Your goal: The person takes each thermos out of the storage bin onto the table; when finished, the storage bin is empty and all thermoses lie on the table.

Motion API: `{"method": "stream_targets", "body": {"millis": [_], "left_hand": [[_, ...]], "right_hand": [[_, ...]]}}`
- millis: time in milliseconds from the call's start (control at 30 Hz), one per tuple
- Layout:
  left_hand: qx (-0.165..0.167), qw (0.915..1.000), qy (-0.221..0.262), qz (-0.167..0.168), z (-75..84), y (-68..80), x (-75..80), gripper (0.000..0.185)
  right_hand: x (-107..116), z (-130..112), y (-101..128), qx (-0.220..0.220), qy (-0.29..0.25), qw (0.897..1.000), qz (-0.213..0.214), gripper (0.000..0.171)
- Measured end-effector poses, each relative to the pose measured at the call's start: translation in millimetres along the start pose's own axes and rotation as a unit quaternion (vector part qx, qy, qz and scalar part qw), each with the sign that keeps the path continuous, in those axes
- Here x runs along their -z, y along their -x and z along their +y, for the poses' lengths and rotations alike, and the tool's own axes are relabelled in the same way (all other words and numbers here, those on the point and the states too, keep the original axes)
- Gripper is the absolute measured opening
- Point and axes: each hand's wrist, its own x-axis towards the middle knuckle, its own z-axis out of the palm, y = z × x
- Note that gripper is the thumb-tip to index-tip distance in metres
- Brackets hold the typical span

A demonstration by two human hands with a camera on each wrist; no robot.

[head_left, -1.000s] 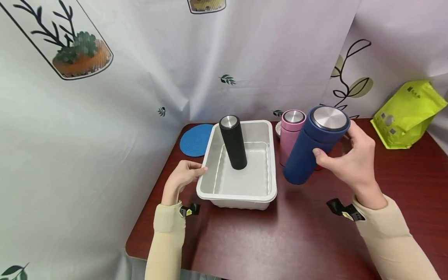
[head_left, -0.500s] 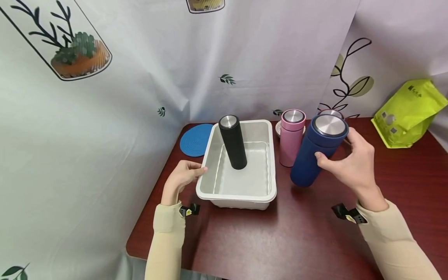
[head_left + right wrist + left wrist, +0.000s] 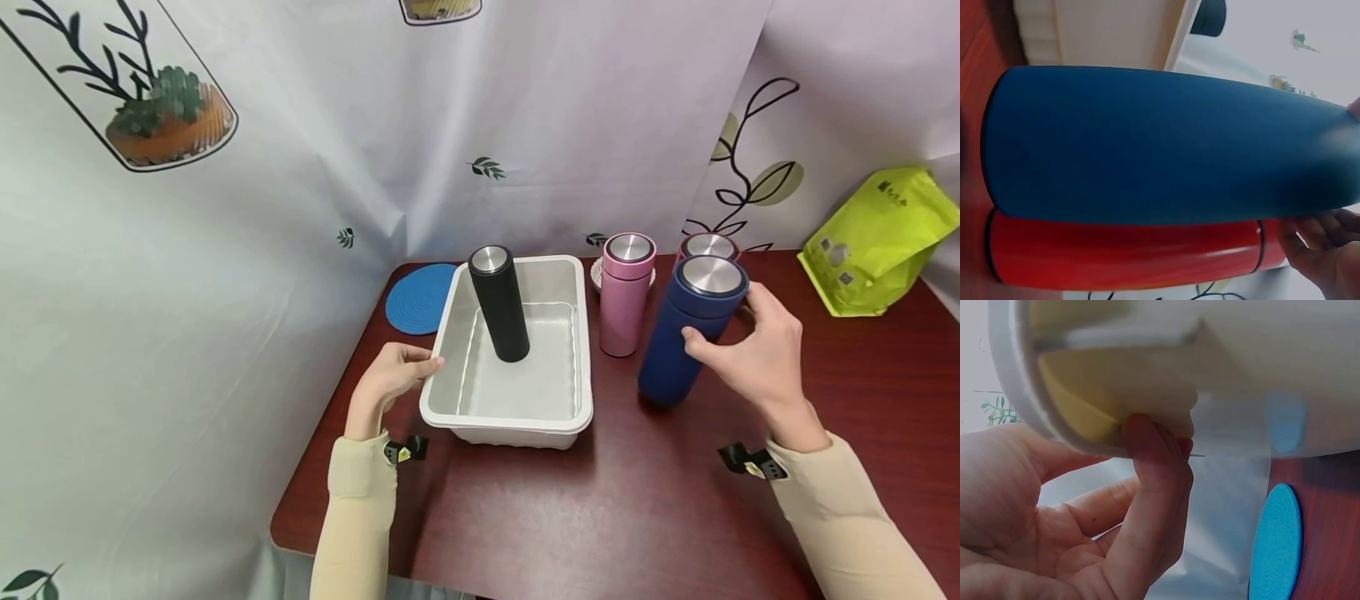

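Head view: right hand (image 3: 757, 354) wraps its fingers (image 3: 697, 340) round the upper body of the blue flask (image 3: 686, 337), which stands on the tabletop (image 3: 675, 500) beside the pink flask (image 3: 624, 292) and in front of the red flask (image 3: 708, 247). Left hand (image 3: 390, 379) pinches the rim of the white tray (image 3: 510, 421), where a black flask (image 3: 498, 304) stands.

Left wrist view: curled fingers (image 3: 1154, 487) hook under the tray's lip (image 3: 1035, 406), with a blue coaster (image 3: 1279, 544) beyond.

Right wrist view: the blue flask fills the frame, the red one touching or just beside it. Its matte, rigid shell probably grips well; a mid-body hold looks steadiest, since it is tall and could tip.
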Motion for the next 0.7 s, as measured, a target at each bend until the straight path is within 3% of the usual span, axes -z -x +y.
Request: {"method": "stream_targets", "body": {"millis": [433,700], "left_hand": [[0.008,1.0000,-0.002,0.003,0.5,-0.2,-1.1,0.037],[-0.006,0.9999,0.014,-0.007,1.1,1.0,-0.1,0.039]], "right_hand": [[8,23,5,-0.032,0.025,0.999,0.012,0.058],[13,31,5,-0.061,0.040,0.997,0.026,0.057]]}}
